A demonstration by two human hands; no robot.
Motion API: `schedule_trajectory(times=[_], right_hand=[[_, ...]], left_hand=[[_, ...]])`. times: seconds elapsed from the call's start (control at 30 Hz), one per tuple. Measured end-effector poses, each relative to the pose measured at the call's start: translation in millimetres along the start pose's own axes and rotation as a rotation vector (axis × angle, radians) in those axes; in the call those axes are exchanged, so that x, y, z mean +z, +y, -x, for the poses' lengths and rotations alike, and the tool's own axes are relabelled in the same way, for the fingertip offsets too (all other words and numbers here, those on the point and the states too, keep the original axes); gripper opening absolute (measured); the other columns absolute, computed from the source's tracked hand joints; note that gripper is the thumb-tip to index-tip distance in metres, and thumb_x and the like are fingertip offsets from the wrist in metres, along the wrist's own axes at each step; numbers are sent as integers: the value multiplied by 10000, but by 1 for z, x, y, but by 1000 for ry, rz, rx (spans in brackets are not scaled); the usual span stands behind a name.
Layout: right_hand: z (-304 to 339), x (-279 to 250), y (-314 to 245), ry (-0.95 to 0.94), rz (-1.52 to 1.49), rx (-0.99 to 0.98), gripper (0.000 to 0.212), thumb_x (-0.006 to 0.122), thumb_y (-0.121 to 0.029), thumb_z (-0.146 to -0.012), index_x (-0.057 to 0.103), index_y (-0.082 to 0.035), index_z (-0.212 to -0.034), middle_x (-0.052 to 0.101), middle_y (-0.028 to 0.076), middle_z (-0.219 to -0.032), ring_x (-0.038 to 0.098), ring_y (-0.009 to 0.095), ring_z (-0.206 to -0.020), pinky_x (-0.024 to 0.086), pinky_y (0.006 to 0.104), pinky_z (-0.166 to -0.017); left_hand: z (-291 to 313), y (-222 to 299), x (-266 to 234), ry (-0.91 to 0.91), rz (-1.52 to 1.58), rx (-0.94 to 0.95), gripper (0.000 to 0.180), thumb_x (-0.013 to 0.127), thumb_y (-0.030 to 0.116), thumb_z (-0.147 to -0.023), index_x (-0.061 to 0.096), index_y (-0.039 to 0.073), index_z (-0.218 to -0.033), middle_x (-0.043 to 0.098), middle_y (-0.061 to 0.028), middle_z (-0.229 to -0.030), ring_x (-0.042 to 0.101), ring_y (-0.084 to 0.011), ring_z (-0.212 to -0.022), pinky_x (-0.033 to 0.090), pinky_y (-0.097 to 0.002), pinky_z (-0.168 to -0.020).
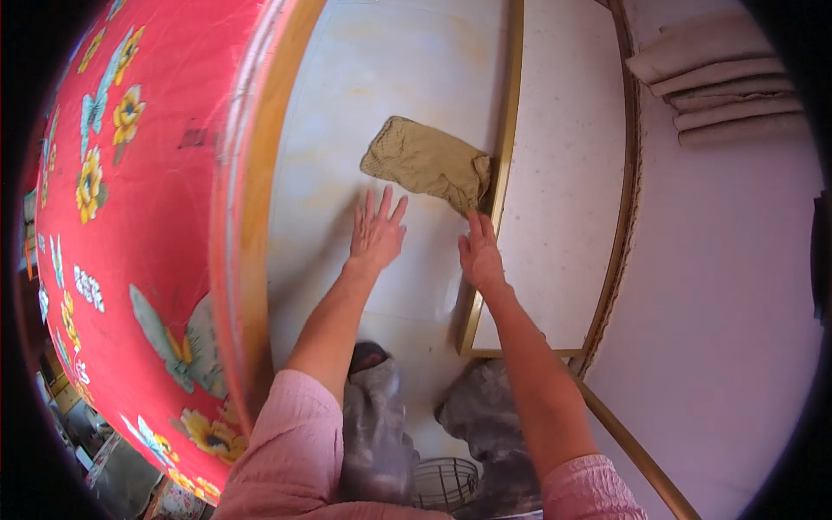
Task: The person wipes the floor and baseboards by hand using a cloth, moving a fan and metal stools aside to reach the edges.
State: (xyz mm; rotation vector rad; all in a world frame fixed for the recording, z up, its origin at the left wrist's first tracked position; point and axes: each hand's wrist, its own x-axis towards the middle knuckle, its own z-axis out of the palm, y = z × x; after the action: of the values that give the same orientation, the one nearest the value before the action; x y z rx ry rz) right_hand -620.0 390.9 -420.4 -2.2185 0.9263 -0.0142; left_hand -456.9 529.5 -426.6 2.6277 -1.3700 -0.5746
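Observation:
A khaki piece of cloth (429,160), patterned like mesh at its left end and crumpled at its right, lies on a pale mottled surface (390,52). My left hand (378,230) hovers just below the cloth's left part, its fingers spread and nothing in them. Near the lower right corner of the cloth is my right hand (482,251), fingers stretched forward and thumb apart. Its fingertips reach that corner; whether they touch it I cannot tell.
A white panel with a gold-coloured frame (568,173) stands right of the cloth. Red flowered fabric (165,173) with a wooden edge (256,217) borders the left. Folded cloths (719,82) are stacked at upper right. A wire basket (446,479) sits low between my legs.

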Motion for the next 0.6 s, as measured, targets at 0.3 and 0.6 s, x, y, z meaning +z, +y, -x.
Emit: schedule_trajectory(times=[0.3, 0.6], right_hand=[[-77, 46, 21, 117, 390, -137, 637, 556, -207, -827, 288, -144, -1401, 259, 208, -1431, 247, 461, -1293, 307, 535, -1020], [110, 126, -52, -137, 372, -79, 682, 547, -346, -824, 296, -79, -1399, 298, 258, -1395, 314, 468, -1244, 280, 552, -997]], left_hand=[[-86, -5, 25, 135, -152, 269, 496, 446, 349, -923, 360, 198, -1387, 253, -118, -1471, 199, -391, -1341, 184, -556, -1057], [101, -43, 75, 184, 37, 92, 391, 508, 298, -872, 531, 108, -1213, 347, -143, -1409, 223, -411, -1325, 127, -608, -1046]])
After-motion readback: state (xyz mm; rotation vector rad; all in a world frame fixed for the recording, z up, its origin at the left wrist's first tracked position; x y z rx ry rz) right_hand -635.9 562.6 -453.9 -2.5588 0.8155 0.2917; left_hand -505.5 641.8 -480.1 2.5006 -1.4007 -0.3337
